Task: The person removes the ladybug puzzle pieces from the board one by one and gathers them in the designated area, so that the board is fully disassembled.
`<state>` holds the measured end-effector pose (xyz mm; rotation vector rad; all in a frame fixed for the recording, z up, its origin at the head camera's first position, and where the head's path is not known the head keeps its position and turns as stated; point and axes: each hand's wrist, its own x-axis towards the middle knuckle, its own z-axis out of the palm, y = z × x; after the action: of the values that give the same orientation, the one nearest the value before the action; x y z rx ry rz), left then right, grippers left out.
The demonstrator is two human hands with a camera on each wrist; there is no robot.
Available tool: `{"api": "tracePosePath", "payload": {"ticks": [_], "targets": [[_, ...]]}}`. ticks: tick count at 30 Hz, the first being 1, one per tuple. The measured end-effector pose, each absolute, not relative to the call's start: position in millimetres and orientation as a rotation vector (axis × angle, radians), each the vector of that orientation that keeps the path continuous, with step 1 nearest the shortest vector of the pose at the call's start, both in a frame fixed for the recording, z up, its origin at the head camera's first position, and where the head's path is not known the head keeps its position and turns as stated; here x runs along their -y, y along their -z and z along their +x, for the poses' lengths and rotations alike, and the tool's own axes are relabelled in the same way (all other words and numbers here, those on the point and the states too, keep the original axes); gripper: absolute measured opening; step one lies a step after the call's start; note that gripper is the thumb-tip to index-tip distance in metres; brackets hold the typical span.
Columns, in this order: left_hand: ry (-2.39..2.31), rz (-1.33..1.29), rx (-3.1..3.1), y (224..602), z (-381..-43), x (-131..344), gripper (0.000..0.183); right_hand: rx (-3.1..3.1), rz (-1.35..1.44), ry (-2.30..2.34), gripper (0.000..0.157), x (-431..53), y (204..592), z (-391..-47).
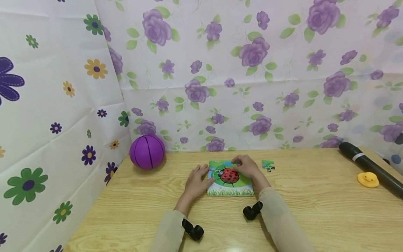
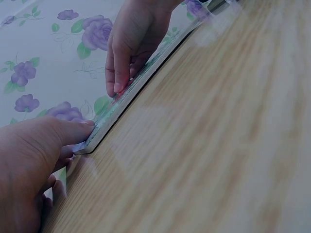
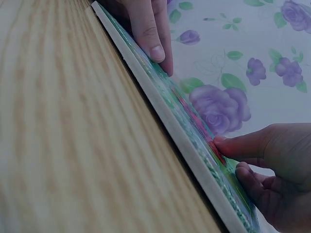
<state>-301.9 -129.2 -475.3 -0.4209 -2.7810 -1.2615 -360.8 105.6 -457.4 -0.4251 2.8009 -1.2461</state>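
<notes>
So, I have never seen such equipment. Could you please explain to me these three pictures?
No machine here: you see a person's left hand and right hand, both bare. The wide picture comes from a head camera; the other two come from the small black wrist cameras. On the table are a ladybug puzzle, a loose piece to its right, a purple ball, a yellow duck and a black tube. The left thumb rests on the puzzle's left edge. The right fingertips touch the puzzle; whether they pinch a piece is unclear.
</notes>
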Motion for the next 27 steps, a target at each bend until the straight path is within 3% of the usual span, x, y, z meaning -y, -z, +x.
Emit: {"api": "tracePosePath", "payload": {"ticks": [8,15,27], "targets": [[1.274,-0.415,2.782,473.2,-300.8,129.0,0.060,-2.761,-0.517,1.321,0.033,-108.3,459.4,-362.8],[1.276,-0.419,2.780,471.6,-300.8,128.5,0.060,-2.684,-0.351,1.419,0.033,-102.2,457.2,-360.2],[1.283,-0.426,2.778,471.3,-300.6,129.1,0.060,-2.595,-0.411,1.480,0.033,-107.1,461.3,-363.2]]}}
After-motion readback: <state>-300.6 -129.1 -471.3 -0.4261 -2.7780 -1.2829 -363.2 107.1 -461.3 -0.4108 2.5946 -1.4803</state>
